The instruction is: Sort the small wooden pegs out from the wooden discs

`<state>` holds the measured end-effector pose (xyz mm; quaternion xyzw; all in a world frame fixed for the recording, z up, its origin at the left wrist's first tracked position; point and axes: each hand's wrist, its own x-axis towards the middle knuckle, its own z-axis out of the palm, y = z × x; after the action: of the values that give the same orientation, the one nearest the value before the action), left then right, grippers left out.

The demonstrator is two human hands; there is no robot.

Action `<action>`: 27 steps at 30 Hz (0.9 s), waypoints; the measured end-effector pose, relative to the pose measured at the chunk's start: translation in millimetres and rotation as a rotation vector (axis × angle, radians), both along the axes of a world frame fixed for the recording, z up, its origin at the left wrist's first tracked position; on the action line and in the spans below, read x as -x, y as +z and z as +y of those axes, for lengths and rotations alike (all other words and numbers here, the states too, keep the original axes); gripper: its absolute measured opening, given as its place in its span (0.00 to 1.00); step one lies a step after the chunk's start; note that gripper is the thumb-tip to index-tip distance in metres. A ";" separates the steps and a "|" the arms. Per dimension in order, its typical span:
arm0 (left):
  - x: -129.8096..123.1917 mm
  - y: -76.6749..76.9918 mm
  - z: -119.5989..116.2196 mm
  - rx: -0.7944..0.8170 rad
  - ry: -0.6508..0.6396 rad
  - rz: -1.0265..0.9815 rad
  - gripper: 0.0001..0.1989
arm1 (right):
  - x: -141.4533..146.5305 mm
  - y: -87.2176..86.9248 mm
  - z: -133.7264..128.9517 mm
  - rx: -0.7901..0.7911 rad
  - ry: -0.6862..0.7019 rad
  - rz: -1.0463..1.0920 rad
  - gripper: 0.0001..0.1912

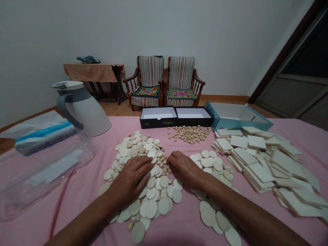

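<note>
My left hand (133, 176) rests on a pile of pale round wooden discs (151, 208), its fingers stretched to the right and its thumb apart from them. Between my two hands, small wooden beads (162, 162) lie mixed among the discs. My right hand (183, 167) is at the right side of these beads, fingers curled down and pressed together. Its fingertips are partly hidden, so what they hold, if anything, does not show. Under and beside my right forearm spreads a second pile of wooden discs (208, 213).
Loose beads (193, 134) lie before two black boxes (159, 122). A blue box (238, 122) stands behind stacked square wooden pieces (258, 171). On the left are a jug (88, 112), a clear plastic tray (84, 152) and a blue-and-white packet (43, 131). Pink cloth (84, 201) covers the table.
</note>
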<state>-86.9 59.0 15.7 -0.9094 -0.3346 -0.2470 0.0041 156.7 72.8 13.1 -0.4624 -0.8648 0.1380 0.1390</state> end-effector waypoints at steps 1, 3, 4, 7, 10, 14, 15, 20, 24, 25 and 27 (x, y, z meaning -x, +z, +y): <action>-0.1 0.0 0.1 0.001 0.000 0.001 0.14 | -0.1 -0.7 -0.2 0.000 -0.005 -0.009 0.08; -0.2 0.1 0.4 0.003 -0.002 0.006 0.14 | -1.1 -1.2 -0.5 0.008 -0.008 -0.017 0.08; -0.2 0.2 0.6 0.005 -0.003 0.007 0.14 | -2.5 -0.9 -0.2 0.010 -0.025 -0.025 0.08; -0.7 1.1 0.5 0.011 -0.003 0.003 0.14 | -11.5 1.0 4.7 0.017 -0.140 -0.066 0.06; -1.1 1.9 -0.1 0.014 0.009 0.005 0.14 | -24.9 3.9 15.3 -0.002 -0.292 -0.041 0.04; -0.2 0.8 -0.4 0.011 0.001 0.014 0.15 | -31.8 8.2 23.0 -0.175 -0.419 0.158 0.09; 0.1 0.4 -0.4 0.012 0.000 0.017 0.15 | -30.1 8.8 21.8 -0.181 -0.382 0.193 0.09; -0.6 1.5 -0.3 0.008 -0.001 0.010 0.14 | -13.3 9.4 5.2 0.052 0.055 0.214 0.09; -2.0 3.4 -0.7 0.006 0.002 -0.002 0.14 | -6.3 11.4 -3.1 0.124 0.171 0.179 0.11; -2.0 3.4 -0.8 0.005 0.002 -0.002 0.14 | -5.6 12.3 -3.8 0.123 0.165 0.171 0.11; -1.8 2.8 -0.6 -0.001 -0.001 -0.004 0.14 | -4.8 14.0 -4.5 0.115 0.157 0.139 0.11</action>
<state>-85.2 58.3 18.5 -0.9091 -0.3339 -0.2492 0.0038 161.5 68.2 27.1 -0.3898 -0.8772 0.2294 0.1609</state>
